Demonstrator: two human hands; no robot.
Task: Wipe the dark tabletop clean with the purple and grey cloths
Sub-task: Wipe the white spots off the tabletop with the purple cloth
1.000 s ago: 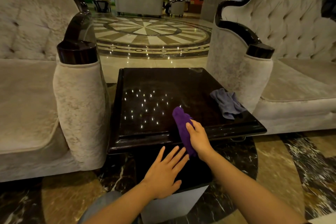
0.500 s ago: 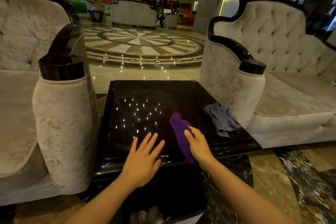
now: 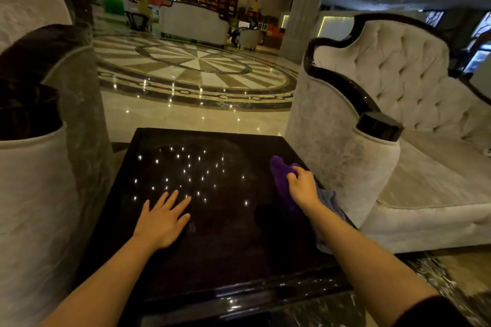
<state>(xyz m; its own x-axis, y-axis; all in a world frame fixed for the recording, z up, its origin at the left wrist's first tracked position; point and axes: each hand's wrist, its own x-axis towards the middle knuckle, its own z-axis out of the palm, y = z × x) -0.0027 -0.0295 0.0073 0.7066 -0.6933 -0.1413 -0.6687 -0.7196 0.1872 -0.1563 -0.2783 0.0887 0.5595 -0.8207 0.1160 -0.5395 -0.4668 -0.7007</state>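
Observation:
The dark glossy tabletop [image 3: 225,247] fills the middle of the view and mirrors many small ceiling lights. My right hand [image 3: 303,188] grips the purple cloth [image 3: 280,178] and presses it on the table's right side. The grey cloth [image 3: 329,200] lies crumpled by the right edge, partly hidden under my right wrist and forearm. My left hand [image 3: 162,218] rests flat on the left half of the tabletop with fingers spread and nothing in it.
A pale upholstered armchair arm [image 3: 34,194] stands tight against the table's left side. A tufted sofa [image 3: 398,146] with a dark wood arm cap [image 3: 378,125] crowds the right side. Beyond the far edge lies polished marble floor [image 3: 191,111].
My right hand has slid the purple cloth from the near front of the table to the right side, beside the grey cloth. My left hand came up from below the edge onto the tabletop.

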